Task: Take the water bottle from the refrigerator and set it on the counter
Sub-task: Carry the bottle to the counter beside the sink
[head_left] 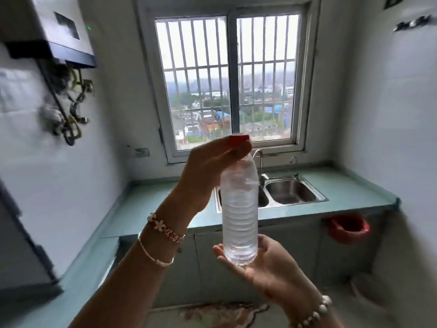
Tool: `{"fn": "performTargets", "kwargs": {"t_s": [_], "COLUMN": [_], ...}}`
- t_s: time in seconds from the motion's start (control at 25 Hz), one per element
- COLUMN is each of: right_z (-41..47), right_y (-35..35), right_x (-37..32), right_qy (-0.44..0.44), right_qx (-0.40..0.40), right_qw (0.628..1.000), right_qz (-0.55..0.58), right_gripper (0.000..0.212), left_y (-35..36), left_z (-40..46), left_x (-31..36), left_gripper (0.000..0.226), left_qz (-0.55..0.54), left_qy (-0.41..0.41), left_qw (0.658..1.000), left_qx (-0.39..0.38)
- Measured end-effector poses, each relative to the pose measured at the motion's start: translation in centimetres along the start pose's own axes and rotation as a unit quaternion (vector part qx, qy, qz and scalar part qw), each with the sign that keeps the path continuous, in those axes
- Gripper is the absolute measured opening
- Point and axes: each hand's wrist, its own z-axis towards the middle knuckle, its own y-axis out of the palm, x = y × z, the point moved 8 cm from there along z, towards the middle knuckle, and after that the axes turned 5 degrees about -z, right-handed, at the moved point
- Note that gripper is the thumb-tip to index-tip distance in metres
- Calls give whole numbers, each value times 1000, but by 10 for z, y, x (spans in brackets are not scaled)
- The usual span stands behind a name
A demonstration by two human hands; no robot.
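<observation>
Hanging upright in mid-air, the water bottle [239, 209] is held between two hands in front of the teal desk [151, 204], well apart from its surface. The left hand [208, 171] is curled over the top, its fingers [233, 147] pinching the red cap [240, 137]; the right hand [262, 266] is cupped beneath, fingers spread loosely under the base rather than wrapped around it.

A slip is judged the main risk: the bottle looks clouded (perhaps from cold, and so possibly wet), and only a cap pinch and an open palm secure it. If the palm is withdrawn before the base is set down, the bottle could swing or drop. A landing too near the sink [293, 192] or the desk edge could let it topple.

Counted: one bottle, one cap, two hands, one sink with two basins, one red bin [347, 227].
</observation>
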Motion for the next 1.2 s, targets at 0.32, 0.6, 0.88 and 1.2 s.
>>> {"fn": "performTargets", "kwargs": {"t_s": [0.32, 0.6, 0.88, 1.2], "right_z": [211, 403, 599, 791], "right_y": [31, 59, 59, 32], "right_x": [-26, -100, -103, -96], "right_qy": [94, 150, 232, 238], "right_qx": [-17, -16, 49, 177], "right_qw": [994, 987, 969, 954], "right_qz": [-51, -64, -75, -35], "right_gripper": [51, 38, 29, 33], "left_y": [-158, -261, -396, -511], "left_z": [113, 246, 332, 404], "left_x": [-98, -197, -350, -531], "left_gripper": [40, 39, 33, 35], "left_qz": [59, 50, 95, 82], "left_qy": [-24, -54, -188, -268], "left_qw": [993, 987, 964, 950], "left_qx": [96, 144, 162, 135]}}
